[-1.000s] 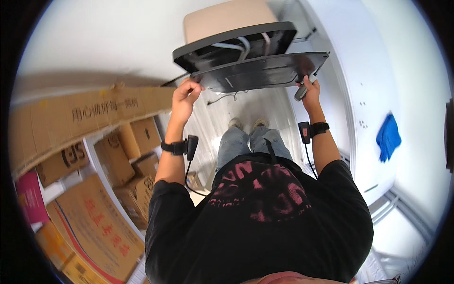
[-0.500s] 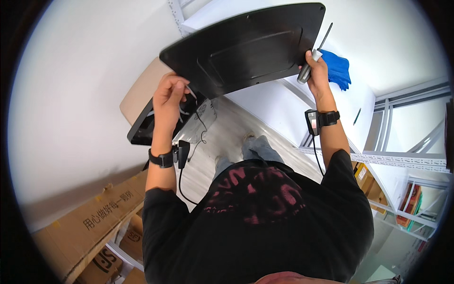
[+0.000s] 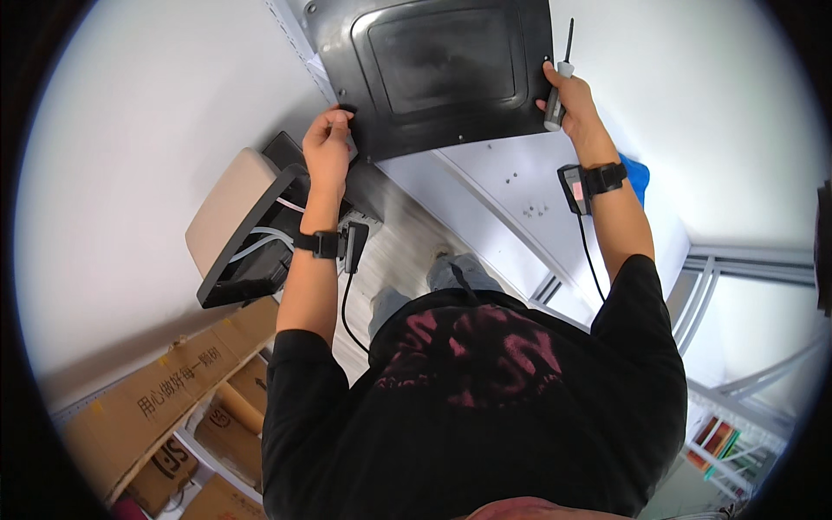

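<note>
A large black panel (image 3: pixel 442 65), with a raised rectangular frame and small holes along its rim, is held up ahead of me; its far edge is cut off by the picture. My left hand (image 3: pixel 329 143) pinches its near left corner. At the right edge, my right hand (image 3: pixel 574 102) grips the panel with its fingertips and also clasps a screwdriver (image 3: pixel 553 113), grey-handled, shaft pointing away. Beside my left forearm stands an opened housing (image 3: pixel 234 212), beige outside and black inside, with pale tubes (image 3: pixel 260 240) showing in it.
Several loose screws (image 3: pixel 536 210) lie on a white surface (image 3: pixel 507 195) below the panel. A blue cloth (image 3: pixel 638 176) is partly behind my right forearm. Cardboard boxes (image 3: pixel 165 381) stand at lower left. Metal shelf frames (image 3: pixel 702 303) are on the right.
The panel has shifted away from me and tilted, showing more of its face. My left hand has left a pale strip and gone to the panel's corner. The screws have come into view.
</note>
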Demonstrator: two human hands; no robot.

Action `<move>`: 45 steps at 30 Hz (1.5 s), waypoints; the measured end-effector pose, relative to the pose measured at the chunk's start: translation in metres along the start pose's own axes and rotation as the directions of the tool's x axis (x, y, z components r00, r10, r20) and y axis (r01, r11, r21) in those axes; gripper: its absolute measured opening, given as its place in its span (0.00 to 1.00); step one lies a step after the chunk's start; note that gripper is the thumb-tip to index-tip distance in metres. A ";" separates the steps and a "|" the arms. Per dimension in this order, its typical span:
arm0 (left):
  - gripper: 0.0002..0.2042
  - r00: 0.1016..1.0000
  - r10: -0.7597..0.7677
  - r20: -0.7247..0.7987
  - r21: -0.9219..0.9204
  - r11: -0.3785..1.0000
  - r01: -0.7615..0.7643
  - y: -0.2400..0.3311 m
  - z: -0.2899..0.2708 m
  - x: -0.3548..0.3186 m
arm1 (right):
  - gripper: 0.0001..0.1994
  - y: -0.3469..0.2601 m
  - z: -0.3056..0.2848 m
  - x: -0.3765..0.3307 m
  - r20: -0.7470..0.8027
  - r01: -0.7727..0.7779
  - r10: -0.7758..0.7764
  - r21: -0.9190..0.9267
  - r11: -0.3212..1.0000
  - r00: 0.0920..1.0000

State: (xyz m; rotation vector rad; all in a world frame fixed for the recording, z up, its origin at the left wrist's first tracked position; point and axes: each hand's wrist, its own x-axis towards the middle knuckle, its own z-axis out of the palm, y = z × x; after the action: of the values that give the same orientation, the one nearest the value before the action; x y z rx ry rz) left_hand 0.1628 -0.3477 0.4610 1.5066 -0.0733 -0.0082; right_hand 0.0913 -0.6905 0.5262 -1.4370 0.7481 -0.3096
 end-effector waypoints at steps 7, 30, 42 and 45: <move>0.08 0.982 -0.189 0.016 0.264 0.948 0.178 -0.057 0.020 0.018 | 0.22 0.016 0.015 0.074 0.006 -0.088 0.089 -0.077 0.993 0.996; 0.10 0.980 -0.195 -0.033 0.326 0.925 0.195 -0.091 0.051 0.064 | 0.11 0.068 0.013 0.122 0.073 0.096 -0.077 -0.296 0.951 0.994; 0.08 0.998 -0.007 -0.062 0.422 0.906 0.032 -0.087 0.046 0.055 | 0.08 0.077 0.007 0.130 0.091 0.014 -0.003 -0.120 0.993 0.996; 0.07 1.000 0.004 0.030 0.395 0.919 -0.015 -0.072 0.051 0.039 | 0.09 0.080 0.000 0.127 0.084 0.031 -0.024 -0.084 0.996 0.996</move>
State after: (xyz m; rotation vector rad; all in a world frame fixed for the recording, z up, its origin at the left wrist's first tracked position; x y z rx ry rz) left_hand 0.2020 -0.4051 0.3941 1.9123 -0.1098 -0.0072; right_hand 0.1656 -0.7571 0.4140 -1.5322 0.6812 -0.2400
